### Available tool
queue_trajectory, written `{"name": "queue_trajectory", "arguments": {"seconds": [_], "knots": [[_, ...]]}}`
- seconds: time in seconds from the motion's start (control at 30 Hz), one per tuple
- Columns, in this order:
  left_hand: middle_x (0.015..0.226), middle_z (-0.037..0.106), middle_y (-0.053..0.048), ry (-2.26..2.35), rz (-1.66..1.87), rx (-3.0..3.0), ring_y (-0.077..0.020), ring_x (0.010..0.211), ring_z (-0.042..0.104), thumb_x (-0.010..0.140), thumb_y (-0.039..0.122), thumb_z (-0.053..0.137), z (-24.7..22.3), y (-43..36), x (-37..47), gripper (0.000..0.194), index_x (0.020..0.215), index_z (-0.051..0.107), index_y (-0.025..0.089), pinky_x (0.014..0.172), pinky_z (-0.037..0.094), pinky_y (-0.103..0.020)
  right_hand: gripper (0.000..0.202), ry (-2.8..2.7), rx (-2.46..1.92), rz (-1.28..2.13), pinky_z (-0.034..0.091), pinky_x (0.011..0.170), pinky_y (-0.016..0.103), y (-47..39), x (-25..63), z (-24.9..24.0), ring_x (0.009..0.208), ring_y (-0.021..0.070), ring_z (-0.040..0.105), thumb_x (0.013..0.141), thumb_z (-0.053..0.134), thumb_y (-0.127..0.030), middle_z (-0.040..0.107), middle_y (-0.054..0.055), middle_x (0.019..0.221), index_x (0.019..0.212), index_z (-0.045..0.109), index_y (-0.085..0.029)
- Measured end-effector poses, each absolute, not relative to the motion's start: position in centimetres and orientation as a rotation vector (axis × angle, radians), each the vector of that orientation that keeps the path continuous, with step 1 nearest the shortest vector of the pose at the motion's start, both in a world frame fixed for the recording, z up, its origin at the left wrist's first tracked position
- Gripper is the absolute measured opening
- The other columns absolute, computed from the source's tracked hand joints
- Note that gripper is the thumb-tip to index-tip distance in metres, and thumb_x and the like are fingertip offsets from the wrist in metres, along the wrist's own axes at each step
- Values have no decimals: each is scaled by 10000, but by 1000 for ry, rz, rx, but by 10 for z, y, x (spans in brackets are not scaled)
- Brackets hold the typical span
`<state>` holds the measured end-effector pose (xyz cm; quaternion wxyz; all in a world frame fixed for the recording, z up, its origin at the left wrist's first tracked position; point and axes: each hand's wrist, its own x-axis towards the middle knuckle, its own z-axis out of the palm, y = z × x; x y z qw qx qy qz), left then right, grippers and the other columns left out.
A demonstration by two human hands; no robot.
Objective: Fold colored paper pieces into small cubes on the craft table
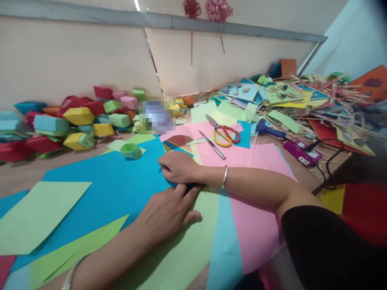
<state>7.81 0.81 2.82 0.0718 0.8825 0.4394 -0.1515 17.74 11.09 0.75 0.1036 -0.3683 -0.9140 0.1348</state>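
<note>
Head view: over the flat blue paper (99,177), I'd press evenly, right hand (178,167) curled, grip hidden, left hand (165,211) spread

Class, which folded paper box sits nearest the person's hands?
The small, open, light-green paper box, sitting apart in front; the other multicoloured paper boxes lie heaped together.

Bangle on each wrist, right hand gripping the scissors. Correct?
Not the scissors: the head view shows them lying on the coloured papers, apart from the right hand. The bangles are as you said.
</note>
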Motion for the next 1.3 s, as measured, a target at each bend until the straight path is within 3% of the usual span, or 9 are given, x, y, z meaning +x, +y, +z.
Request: {"name": "queue_trajectory", "arguments": {"seconds": [0.2, 0.4, 0.53, 0.73, 0.93, 1.0, 1.03, 1.17, 1.3], "knots": [[1030, 658, -138, 1374, -466, 2659, -296, 922, 643, 945, 437, 581, 22, -12, 67, 591, 1421, 505, 96, 735, 543, -388, 162, -2697, -1009, 208, 237, 603, 328, 106, 176, -5, 814, 219, 518, 949, 471, -192, 661, 106, 990, 955, 624, -140], [1072, 681, -200, 1597, -756, 2520, -330, 937, 677, 971, 401, 553, 26, -34, 41, 614, 1465, 473, 46, 758, 584, -436, 182, -2746, -979, 51, 235, 610, 346, 102, 175, -8, 840, 258, 524, 935, 465, -148, 657, 148, 993, 1003, 631, -113], [1214, 645, -280, 1758, -826, 2404, -362, 970, 691, 971, 388, 545, 25, -54, 15, 525, 1349, 610, 29, 747, 606, -451, 168, -2750, -978, 50, 244, 624, 346, 103, 175, -8, 844, 257, 522, 930, 477, -148, 656, 154, 997, 992, 630, -113], [1138, 682, -269, 1815, -853, 2266, -366, 905, 709, 923, 401, 625, 29, -75, 4, 604, 1391, 567, 24, 712, 606, -458, 144, -2718, -950, 59, 248, 635, 348, 104, 175, -11, 823, 254, 515, 922, 493, -151, 653, 157, 951, 949, 630, -114], [917, 710, -136, 1935, -679, 2272, -292, 762, 714, 935, 386, 568, 36, -78, -13, 314, 1096, 755, 191, 563, 521, -326, 130, -2708, -964, 89, 287, 669, 337, 104, 176, -11, 838, 243, 527, 927, 497, -156, 657, 145, 948, 923, 623, -123], [880, 699, -117, 1945, -586, 2297, -283, 759, 714, 989, 417, 420, 44, -64, -18, 424, 876, 772, 208, 542, 492, -315, 112, -2680, -969, 167, 308, 686, 328, 105, 177, -10, 834, 230, 532, 926, 513, -165, 658, 131, 935, 892, 614, -132], [892, 702, -120, 1985, -472, 2325, -284, 752, 709, 992, 456, 374, 48, -54, -19, 481, 867, 768, 209, 549, 491, -326, 104, -2647, -971, 228, 319, 693, 321, 106, 178, -8, 828, 221, 534, 923, 522, -170, 657, 119, 922, 872, 607, -139], [1119, 738, -155, 2022, 178, 2233, -346, 1000, 687, 843, 573, 529, 56, -8, -18, 644, 1331, 627, 165, 776, 538, -406, 118, -2340, -932, 517, 350, 690, 289, 108, 182, 3, 759, 176, 523, 893, 541, -198, 625, 53, 817, 777, 553, -175], [881, 788, -71, 1872, 445, 1811, -283, 800, 704, 725, 597, 574, 56, 19, -17, 535, 1030, 758, 198, 693, 529, -350, 156, -2027, -844, 703, 380, 694, 276, 111, 188, 19, 716, 151, 512, 856, 544, -254, 584, 10, 738, 716, 506, -197]]}}
